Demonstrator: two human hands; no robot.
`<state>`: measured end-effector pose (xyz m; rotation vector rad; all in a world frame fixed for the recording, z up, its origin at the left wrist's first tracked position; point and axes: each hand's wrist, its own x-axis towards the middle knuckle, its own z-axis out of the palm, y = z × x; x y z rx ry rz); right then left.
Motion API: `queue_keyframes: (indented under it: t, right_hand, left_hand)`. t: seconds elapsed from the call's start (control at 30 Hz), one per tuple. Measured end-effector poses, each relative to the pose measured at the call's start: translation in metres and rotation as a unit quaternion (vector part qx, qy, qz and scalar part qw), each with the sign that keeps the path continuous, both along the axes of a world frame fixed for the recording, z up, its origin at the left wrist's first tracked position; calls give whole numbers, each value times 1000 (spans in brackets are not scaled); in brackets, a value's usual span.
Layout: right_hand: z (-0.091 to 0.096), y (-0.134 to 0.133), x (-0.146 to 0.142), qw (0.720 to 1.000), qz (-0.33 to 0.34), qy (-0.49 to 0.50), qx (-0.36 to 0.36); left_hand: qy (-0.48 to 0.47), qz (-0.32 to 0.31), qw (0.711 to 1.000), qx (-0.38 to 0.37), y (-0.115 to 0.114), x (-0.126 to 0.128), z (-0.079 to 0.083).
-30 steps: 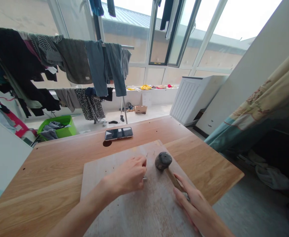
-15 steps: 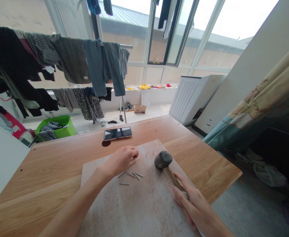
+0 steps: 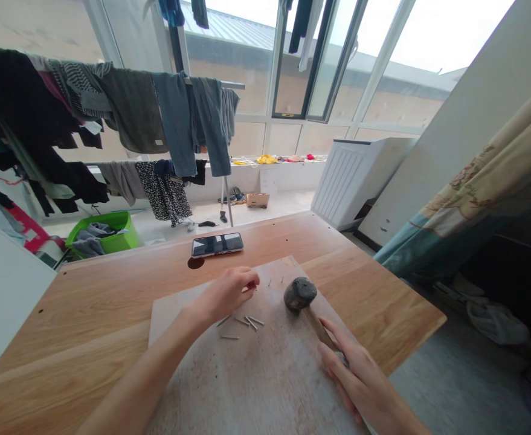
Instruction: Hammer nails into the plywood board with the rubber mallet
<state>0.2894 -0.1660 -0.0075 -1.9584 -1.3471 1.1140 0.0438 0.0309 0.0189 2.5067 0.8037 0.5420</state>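
Note:
My left hand (image 3: 237, 290) is closed in a pinch low over the whitish wooden board (image 3: 238, 386), with a nail, mostly hidden, between thumb and fingers. Just to its right, two thin nails (image 3: 269, 282) stand upright in the board. Several loose nails (image 3: 229, 338) lie on the board below that hand. My right hand (image 3: 353, 374) is wrapped round the wooden handle of a mallet (image 3: 300, 294). The mallet's dark, blunt head is over the right part of the board, close to the standing nails.
The board rests on a wood-grain table (image 3: 365, 278). A phone (image 3: 217, 244) lies beyond it, beside a round hole (image 3: 196, 263) in the tabletop. Past the table are a green basket (image 3: 120, 238), a rack of hanging clothes (image 3: 133, 109) and a white appliance (image 3: 351, 175). A curtain (image 3: 473, 187) hangs at right.
My left hand has shifted slightly right and away from me, towards the standing nails, still pinched. The right hand and mallet stay practically where they were.

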Motion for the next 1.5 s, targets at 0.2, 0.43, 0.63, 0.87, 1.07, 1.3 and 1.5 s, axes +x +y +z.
queue_keyframes:
  t: [0.2, 0.43, 0.63, 0.87, 1.07, 1.3, 1.5]
  right_hand:
    - [15, 6, -11, 999, -8, 25, 27]
    - [40, 35, -35, 996, 22, 57, 70]
    - [41, 48, -48, 994, 46, 54, 87]
    - [30, 47, -49, 994, 61, 13, 86]
    - [28, 46, -47, 994, 65, 3, 85]
    - [41, 24, -36, 998, 39, 21, 42]
    - [26, 10, -21, 998, 18, -9, 53]
  left_hand:
    - [-118, 40, 989, -82, -1, 4, -21]
    - [-154, 52, 975, -149, 2, 2, -34]
    - [-161, 54, 974, -153, 2, 4, -32]
    - [-161, 57, 975, -142, 3, 5, -34]
    - [-158, 45, 975, -151, 3, 4, -29]
    - [80, -18, 996, -43, -20, -5, 10]
    - [174, -61, 980, 71, -51, 19, 20]
